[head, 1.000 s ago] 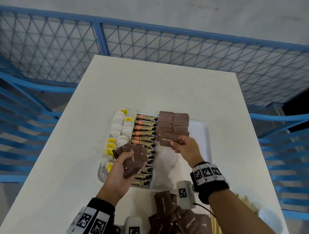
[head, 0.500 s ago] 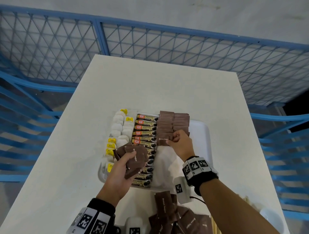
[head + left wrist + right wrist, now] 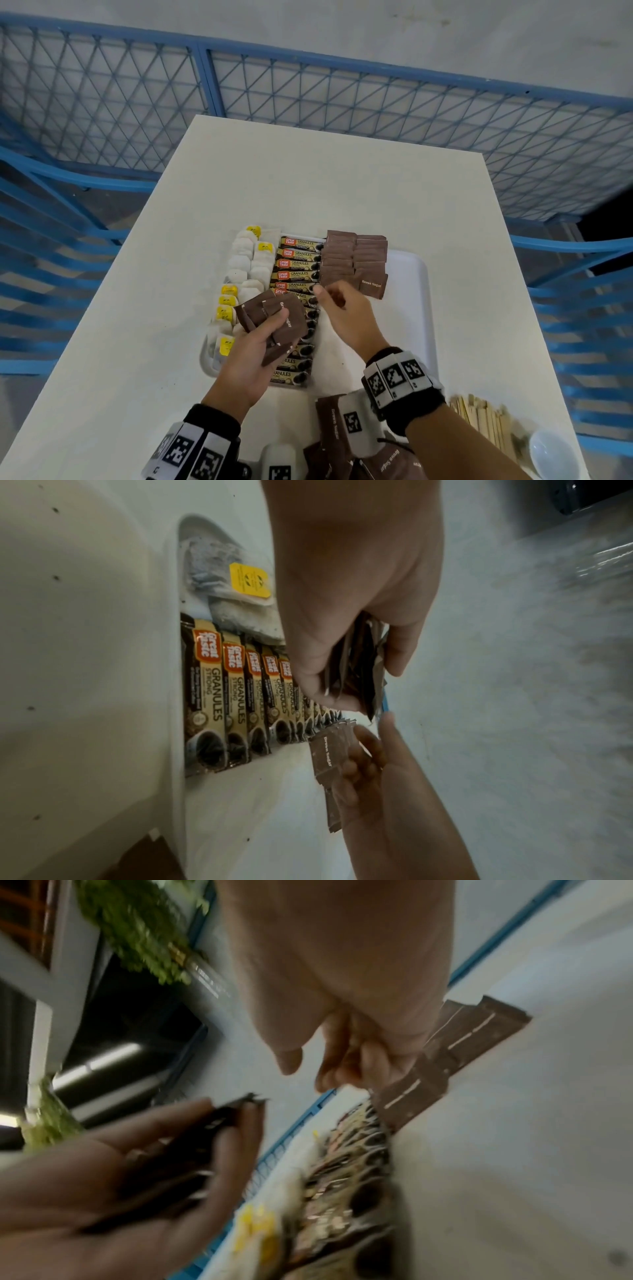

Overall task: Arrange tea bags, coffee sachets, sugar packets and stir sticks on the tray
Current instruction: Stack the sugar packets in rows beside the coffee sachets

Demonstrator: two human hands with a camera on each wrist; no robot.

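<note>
A white tray [image 3: 407, 274] holds a column of tea bags [image 3: 245, 270], a row of coffee sachets [image 3: 296, 265] and two rows of brown sugar packets [image 3: 354, 260]. The nearest packet [image 3: 371, 284] lies at the right row's front end. Over the tray's left half, my left hand [image 3: 270, 329] grips a fanned bunch of sugar packets [image 3: 263, 308]; the left wrist view shows these packets [image 3: 359, 664] pinched edge-on. My right hand [image 3: 327, 296] hovers just right of that bunch, fingers loosely curled, holding nothing. The right wrist view shows that hand [image 3: 308, 1069] empty beside the laid rows [image 3: 462, 1039].
Loose sugar packets [image 3: 332, 428] lie on the white table [image 3: 308, 178] at its near edge. Wooden stir sticks [image 3: 479, 421] and a white bowl [image 3: 551, 455] sit at the near right. A blue mesh fence [image 3: 308, 102] surrounds the table.
My right hand laid its sugar packet at the front of the right row, let go, and drew back left toward the bunch. The left hand has barely moved.
</note>
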